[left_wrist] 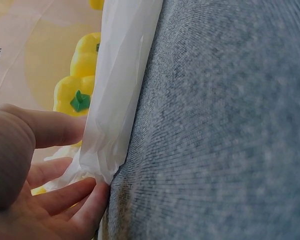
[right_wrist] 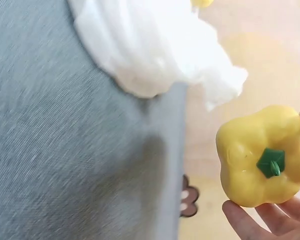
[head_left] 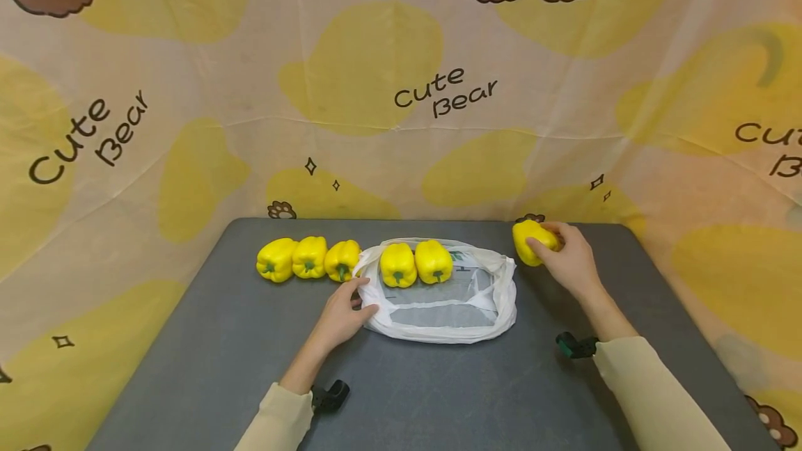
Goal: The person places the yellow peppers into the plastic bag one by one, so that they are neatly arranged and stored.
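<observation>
Steady the white bag [head_left: 438, 334] lightly with your left hand [head_left: 341, 315], fingers apart at its left side, while your right hand [head_left: 573, 256] clasps the yellow pepper [head_left: 525, 239] near the worktop's [head_left: 438, 395] far edge, rightward.

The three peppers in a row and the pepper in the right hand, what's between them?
A white plastic bag with two yellow peppers inside, as the head view shows.

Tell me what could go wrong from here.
The smooth yellow pepper in the right hand could slip and drop. The white bag has a soft, crumpled rim that might fold in and get in its way. The left hand touches that rim, so a tug could shift the two peppers inside.
</observation>
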The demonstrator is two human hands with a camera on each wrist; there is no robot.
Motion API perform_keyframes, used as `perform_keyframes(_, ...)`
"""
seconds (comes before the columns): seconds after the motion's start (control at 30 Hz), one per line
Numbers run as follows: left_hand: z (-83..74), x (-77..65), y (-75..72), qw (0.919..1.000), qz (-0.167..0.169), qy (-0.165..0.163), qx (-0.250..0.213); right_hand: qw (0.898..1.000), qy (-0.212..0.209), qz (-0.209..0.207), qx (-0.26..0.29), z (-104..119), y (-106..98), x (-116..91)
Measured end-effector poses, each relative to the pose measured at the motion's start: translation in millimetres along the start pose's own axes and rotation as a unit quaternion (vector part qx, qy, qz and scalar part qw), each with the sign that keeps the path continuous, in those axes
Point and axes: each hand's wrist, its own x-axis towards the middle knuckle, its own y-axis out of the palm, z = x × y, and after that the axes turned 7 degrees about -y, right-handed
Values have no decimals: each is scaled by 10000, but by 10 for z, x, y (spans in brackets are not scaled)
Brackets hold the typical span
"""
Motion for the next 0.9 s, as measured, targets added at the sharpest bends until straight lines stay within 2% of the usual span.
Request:
perform_keyframes(0.3,12,7,10,10000,33,37,-33,9981,-339,-388,335,306,39,15)
perform_keyframes(0.6,49,9,7,9999,-32,164,8,9968,-426,-269,623,524,220,28)
perform_keyframes(0.7,63,12,2,9996,-56,258,18,9963,-419,-207,728,562,295,20)
perform_keyframes(0.9,52,12,4,9997,-33,248,-41,9951,-336,-87,927,595,470,-7)
